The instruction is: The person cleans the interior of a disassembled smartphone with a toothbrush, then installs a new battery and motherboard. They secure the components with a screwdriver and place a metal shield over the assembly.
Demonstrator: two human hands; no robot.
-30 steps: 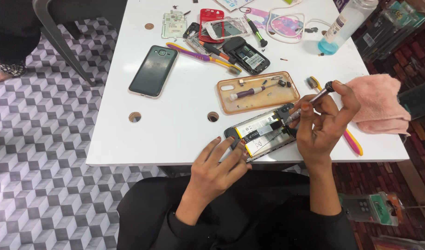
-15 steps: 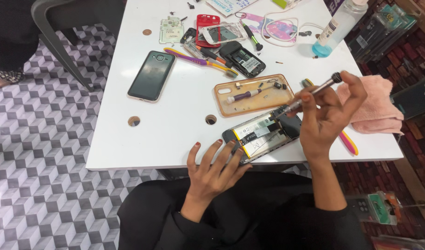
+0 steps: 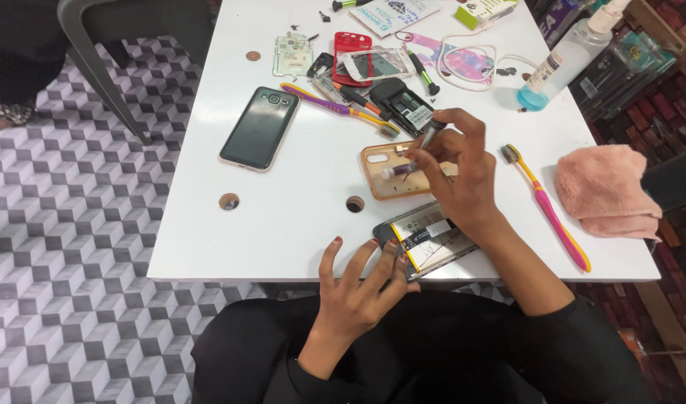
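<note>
White and scattered with phone parts, the table [image 3: 283, 224] stands on a grey cube-patterned floor, with the person seated at its near edge. At that near edge lies an opened phone [image 3: 425, 241], back cover off, its battery and inner parts showing. The left hand [image 3: 358, 288] rests at the phone's left end, fingers spread, fingertips touching the edge of it and pinching nothing. The right hand [image 3: 459, 176] is raised just beyond the phone, thumb and fingers pinched around a small screwdriver [image 3: 424, 146] whose tip points down into an orange phone case [image 3: 392, 172] lying open side up; a purple-handled tool sits inside that case. Judging by this, the phone is already opened and work on its inside is under way, with reassembly not yet done. Toward the left edge lies a whole dark smartphone [image 3: 259, 127], face up. Near the far edge are a red phone frame [image 3: 350, 56], a circuit board and a spray bottle [image 3: 564, 63]. By the right edge sit a pink and yellow toothbrush [image 3: 549, 209] and a folded pink cloth [image 3: 608, 191].
</note>
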